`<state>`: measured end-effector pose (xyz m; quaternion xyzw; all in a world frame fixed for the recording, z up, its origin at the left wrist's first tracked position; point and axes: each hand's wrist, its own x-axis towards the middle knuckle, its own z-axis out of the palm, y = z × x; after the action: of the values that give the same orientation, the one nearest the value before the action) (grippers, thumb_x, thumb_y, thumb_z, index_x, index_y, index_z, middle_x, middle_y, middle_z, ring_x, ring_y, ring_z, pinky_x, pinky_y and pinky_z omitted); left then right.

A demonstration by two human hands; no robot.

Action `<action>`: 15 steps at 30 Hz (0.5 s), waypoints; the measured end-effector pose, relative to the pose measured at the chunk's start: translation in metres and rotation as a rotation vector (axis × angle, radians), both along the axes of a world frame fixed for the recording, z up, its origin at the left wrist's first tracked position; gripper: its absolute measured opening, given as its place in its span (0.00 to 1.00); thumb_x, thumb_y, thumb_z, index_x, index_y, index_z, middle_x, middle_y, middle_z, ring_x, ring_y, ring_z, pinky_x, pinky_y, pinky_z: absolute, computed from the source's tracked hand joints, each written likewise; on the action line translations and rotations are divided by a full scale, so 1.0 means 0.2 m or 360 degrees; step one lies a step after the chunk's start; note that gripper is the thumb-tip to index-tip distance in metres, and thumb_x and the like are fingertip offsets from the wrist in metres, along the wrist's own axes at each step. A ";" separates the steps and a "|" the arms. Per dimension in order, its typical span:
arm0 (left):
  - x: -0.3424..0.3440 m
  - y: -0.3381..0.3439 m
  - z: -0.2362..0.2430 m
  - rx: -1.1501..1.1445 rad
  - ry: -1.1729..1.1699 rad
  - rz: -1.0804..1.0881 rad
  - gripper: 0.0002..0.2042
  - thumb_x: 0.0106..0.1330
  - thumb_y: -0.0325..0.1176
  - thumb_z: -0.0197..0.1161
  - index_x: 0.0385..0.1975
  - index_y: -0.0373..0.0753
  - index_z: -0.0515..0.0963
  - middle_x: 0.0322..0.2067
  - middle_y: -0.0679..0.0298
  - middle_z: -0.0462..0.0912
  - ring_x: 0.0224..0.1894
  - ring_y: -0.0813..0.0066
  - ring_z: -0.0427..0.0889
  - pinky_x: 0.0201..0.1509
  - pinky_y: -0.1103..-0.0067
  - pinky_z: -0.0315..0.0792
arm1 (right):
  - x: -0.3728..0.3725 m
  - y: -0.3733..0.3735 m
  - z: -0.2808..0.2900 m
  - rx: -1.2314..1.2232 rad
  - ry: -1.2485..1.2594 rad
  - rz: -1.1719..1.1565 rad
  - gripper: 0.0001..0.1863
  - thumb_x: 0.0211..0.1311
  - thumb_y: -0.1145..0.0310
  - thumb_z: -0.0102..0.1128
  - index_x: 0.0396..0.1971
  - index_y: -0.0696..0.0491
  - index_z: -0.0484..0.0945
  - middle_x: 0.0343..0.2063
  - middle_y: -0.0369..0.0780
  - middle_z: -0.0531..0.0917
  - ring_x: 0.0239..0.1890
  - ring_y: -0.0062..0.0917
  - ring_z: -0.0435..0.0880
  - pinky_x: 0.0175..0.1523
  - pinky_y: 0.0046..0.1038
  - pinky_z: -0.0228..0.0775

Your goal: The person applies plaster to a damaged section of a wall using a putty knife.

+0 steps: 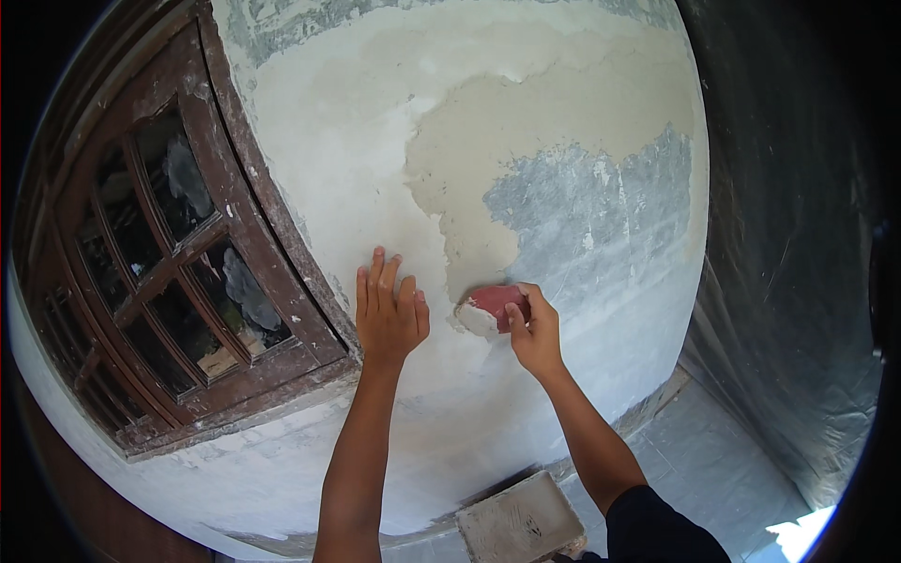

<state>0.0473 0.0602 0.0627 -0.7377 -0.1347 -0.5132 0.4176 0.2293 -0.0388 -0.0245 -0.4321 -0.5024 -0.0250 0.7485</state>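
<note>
My right hand point(537, 340) grips a red putty spreader point(492, 301), thumb on its near face. Pale putty coats the spreader's lower left part, and its edge is at the wall point(601, 324). To its left, my left hand point(389, 314) rests against the white wall surface with fingers stretched upward, holding nothing. Around the spreader, a damp beige putty patch point(460, 211) runs up and to the right. It borders a bare grey area point(587, 211) of rough plaster.
A brown wooden window frame point(272, 220) with small glass panes fills the left side. Below, a putty-smeared tray point(526, 521) stands on the grey floor point(699, 460) by the wall's foot. Dark plastic sheeting point(788, 244) hangs along the right.
</note>
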 end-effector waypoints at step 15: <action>0.00 -0.02 0.00 0.0001 -0.0001 0.0003 0.13 0.60 0.29 0.52 0.46 0.41 0.68 0.55 0.53 0.71 0.65 0.50 0.67 0.68 0.56 0.57 | 0.17 -0.05 0.03 0.0096 0.0537 -0.0117 0.12 0.62 0.82 0.51 0.46 0.60 0.72 0.27 0.41 0.80 0.29 0.22 0.79 0.39 0.23 0.71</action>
<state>0.0471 0.0570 0.0623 -0.7372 -0.1354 -0.5130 0.4184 0.2642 -0.0480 -0.0194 -0.4257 -0.3525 0.0054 0.8333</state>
